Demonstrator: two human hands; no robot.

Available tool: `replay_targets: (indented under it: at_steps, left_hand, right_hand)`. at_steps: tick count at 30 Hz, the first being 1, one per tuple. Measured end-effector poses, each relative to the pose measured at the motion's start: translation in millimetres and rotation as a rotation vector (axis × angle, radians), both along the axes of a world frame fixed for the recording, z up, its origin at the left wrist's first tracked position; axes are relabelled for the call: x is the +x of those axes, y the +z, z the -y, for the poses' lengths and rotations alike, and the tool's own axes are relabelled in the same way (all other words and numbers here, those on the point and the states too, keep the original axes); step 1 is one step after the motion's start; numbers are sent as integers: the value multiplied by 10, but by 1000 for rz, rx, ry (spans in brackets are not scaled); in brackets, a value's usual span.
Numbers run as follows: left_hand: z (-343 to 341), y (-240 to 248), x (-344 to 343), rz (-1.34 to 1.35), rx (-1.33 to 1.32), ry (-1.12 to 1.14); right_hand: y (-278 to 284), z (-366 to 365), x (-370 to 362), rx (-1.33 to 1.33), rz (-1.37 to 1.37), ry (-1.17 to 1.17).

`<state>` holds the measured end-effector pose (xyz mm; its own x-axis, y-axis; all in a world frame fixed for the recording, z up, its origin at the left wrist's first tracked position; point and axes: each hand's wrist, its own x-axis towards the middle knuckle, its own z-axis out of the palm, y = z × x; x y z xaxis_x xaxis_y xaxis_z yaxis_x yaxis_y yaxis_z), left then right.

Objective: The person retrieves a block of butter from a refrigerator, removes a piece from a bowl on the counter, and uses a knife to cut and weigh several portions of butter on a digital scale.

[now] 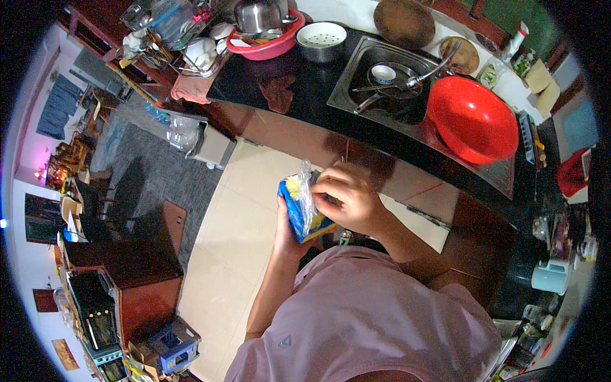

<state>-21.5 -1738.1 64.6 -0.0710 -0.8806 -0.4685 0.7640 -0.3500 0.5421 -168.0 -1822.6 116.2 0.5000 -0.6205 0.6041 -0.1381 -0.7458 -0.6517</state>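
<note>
A blue and yellow package (294,213) rests in my left hand (287,230), its fingers wrapped round the package's left side and underside. Crinkled clear plastic film (306,202) runs over the package and sticks up past its far edge. My right hand (348,196) is closed at the package's right side, its bent fingers pinching the film. Its fingertips partly cover the package. Both hands are held in front of my body, over the pale tiled floor (238,219) and short of the counter.
Ahead runs a black counter (312,95) with a metal sink (356,76) holding a pan and a small bowl. A large red basin (474,121) stands at its right. Farther left are a pink tub (270,48) and a white strainer (321,37). A blue crate (175,347) sits lower left.
</note>
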Motion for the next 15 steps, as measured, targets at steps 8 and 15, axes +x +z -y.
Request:
replay_targets:
  at_steps: [8,15]
  left_hand:
    - [605,-65,616,-117,75,93]
    - [1287,-293,1668,-554,-76,29]
  right_hand:
    - [-454,771,655,746,444,44]
    - [-653,1587,1704,818,544,-98]
